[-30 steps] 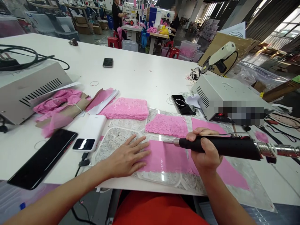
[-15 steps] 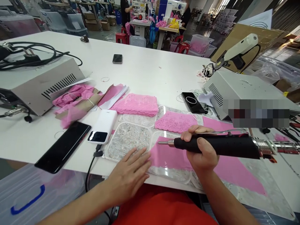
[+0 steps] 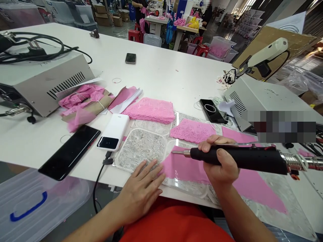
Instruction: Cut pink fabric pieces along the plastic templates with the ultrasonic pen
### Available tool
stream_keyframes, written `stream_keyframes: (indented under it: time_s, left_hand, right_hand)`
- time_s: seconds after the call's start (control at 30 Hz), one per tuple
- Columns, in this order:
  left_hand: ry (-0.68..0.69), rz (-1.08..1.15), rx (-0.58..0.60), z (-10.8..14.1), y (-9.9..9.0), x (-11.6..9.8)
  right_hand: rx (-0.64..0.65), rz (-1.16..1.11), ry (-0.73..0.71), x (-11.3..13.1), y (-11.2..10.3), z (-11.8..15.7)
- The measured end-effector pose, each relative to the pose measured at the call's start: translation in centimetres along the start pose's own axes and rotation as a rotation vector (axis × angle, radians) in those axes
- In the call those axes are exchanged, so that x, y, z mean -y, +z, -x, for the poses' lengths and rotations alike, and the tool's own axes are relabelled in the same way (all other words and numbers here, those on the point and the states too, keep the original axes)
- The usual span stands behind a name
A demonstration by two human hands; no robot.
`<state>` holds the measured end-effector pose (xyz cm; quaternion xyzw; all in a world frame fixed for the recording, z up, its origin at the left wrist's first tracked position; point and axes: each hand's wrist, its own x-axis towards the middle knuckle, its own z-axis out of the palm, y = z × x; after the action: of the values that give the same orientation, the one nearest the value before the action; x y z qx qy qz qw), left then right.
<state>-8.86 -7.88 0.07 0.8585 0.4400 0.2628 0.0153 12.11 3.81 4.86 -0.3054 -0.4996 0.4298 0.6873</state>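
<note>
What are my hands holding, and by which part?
The right hand grips the tool by the front of its black handle. The left hand, at a pink cloth's edge, holds nothing.

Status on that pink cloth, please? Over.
Right hand gripping black tool, tip over pink cloth. Left hand spread at its left edge. Pink lace beyond.

Garment workshop with sewing machines (image 3: 159,7)

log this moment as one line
left hand: open, at edge of flat pink fabric piece | right hand: grips long black cylindrical tool | slim metal tip: over fabric, contact unclear
</note>
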Motion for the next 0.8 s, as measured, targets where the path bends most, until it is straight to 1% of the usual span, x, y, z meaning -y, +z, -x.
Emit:
stream_keyframes:
  time_s: [0.2, 0.4, 0.57, 0.8]
  left_hand:
    - [0.003, 0.004, 0.007, 0.1, 0.0, 0.0]
    - [0.012, -0.008, -0.014, 0.4, -0.2, -0.2]
    - [-0.009, -0.007, -0.014, 0.8, -0.4, -0.3]
    - [-0.006, 0.002, -0.015, 1.0, -0.3, -0.2]
  right_hand:
    - [0.027, 0.014, -0.008, 0.1, 0.1, -0.1]
    - [0.027, -0.032, 0.014, 0.6, 0.4, 0.4]
    - [0.093, -0.072, 0.03, 0.7, 0.5, 0.9]
    - [0.125, -0.057, 0.027, 0.5, 0.7, 1.0]
